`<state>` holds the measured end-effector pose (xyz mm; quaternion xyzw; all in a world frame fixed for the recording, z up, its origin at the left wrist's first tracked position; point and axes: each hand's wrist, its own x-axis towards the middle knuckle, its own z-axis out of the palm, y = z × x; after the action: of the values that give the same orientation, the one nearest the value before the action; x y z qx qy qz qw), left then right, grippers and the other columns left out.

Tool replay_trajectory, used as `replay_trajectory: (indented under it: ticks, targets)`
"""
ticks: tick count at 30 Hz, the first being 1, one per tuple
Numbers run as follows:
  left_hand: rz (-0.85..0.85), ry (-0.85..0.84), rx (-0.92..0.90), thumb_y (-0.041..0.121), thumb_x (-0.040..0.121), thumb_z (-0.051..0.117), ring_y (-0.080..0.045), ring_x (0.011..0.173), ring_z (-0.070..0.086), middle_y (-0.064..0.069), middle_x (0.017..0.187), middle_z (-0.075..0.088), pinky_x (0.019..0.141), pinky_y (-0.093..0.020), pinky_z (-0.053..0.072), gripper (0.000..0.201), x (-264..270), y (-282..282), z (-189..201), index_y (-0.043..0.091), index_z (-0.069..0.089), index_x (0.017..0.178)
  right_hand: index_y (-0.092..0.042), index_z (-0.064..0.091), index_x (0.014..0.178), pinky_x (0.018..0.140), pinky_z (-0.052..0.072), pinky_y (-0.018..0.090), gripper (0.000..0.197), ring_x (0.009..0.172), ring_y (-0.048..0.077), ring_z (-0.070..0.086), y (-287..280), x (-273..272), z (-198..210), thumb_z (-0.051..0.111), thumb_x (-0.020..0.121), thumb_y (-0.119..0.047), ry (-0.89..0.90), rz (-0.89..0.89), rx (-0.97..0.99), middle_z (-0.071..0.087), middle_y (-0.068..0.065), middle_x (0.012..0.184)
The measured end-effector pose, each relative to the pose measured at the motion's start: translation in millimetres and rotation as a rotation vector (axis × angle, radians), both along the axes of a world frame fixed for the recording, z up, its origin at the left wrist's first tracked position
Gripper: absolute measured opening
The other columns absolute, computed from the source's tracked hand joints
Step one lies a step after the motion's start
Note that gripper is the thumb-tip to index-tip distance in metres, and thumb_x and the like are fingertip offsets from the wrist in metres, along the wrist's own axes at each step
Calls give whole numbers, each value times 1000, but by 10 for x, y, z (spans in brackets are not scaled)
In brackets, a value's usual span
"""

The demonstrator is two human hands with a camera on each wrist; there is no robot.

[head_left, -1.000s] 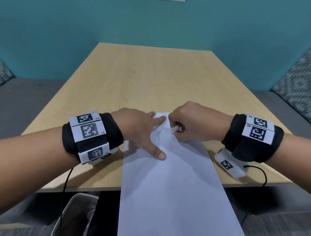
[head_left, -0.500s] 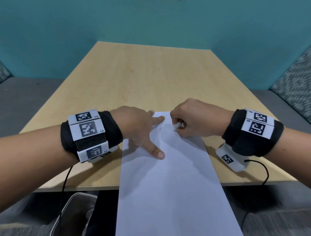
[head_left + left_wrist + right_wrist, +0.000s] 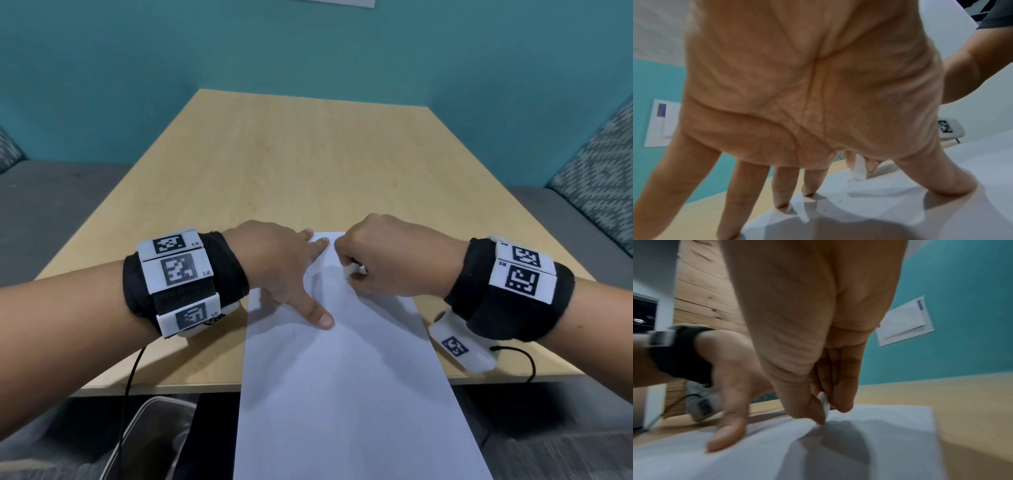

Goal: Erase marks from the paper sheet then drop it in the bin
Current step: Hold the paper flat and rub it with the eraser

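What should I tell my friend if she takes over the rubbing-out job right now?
Left hand: spread flat, fingers pressing the paper down near its far end.
Right hand: pinching the white eraser, its tip on the paper's far end.
The paper lies on the table, its near part hanging over the edge. The bin is on the floor, below and to the left.
Done: paper held steady, eraser on it.
Left: finish erasing (marks are too faint to judge), then drop the paper in the bin.
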<state>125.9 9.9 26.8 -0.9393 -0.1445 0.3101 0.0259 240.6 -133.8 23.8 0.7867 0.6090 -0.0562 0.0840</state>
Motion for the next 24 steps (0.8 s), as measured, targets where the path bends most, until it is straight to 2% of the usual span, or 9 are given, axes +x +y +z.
replay_trajectory:
  ticks: [3,7,11,15,17,19,21,22,24]
  targets:
    - [-6,-9,-6,103,60,58,-23,103,55,18,178,-8,79,-37,46,142,2,12,-8,44,-12,168,-18,66,94,64,60,44,9,77,30,66,76,24,7,68,89,-25,-2,17,3,63,0,83]
    - [-1,-20,-3,103,62,56,-25,124,60,18,177,-11,84,-37,48,141,-3,15,-21,41,-14,169,-27,57,88,68,61,46,12,78,28,64,114,146,8,69,87,-26,38,-31,71,54,-8,77]
    - [-10,-17,-3,103,61,58,-23,108,58,18,177,-9,80,-37,46,141,-3,30,-35,44,-12,168,-25,54,84,62,56,42,14,72,27,63,67,20,-44,68,85,-22,64,41,53,63,-1,76]
    - [-20,2,-4,103,62,56,-26,134,57,16,177,-15,99,-42,53,141,12,37,-54,44,-16,167,-20,65,84,65,58,45,5,73,23,62,-25,337,15,70,86,-19,56,-94,98,62,-6,75]
    - [-30,20,-22,104,63,55,-28,150,44,14,176,-19,110,-48,49,138,13,68,-81,48,-18,165,-18,71,88,64,56,39,3,72,16,62,-100,447,3,73,87,-19,96,-129,122,64,-10,75]
    - [-41,50,-27,105,63,53,-29,163,18,12,177,-20,120,-55,38,136,21,96,-77,50,-19,165,-18,73,91,62,52,32,4,71,8,60,-142,462,-23,75,88,-20,127,-132,134,64,-13,74]
    - [-53,33,-21,105,63,53,-30,165,3,9,179,-9,125,-59,29,135,74,85,-37,46,-7,169,-18,72,90,60,50,30,5,70,6,59,-154,461,-40,76,87,-20,137,-138,144,64,-13,74]
    - [-61,-4,-32,105,64,52,-29,165,5,7,179,-1,125,-58,29,133,107,65,-12,42,3,170,-18,72,89,61,51,32,4,70,8,59,-153,463,-46,75,87,-19,130,-142,145,64,-12,74]
    - [-80,-88,-108,102,66,57,-23,159,26,7,179,12,122,-50,35,134,167,30,-21,34,12,171,-17,72,91,65,56,38,5,73,14,61,-150,458,-51,74,87,-19,115,-140,140,65,-9,77]
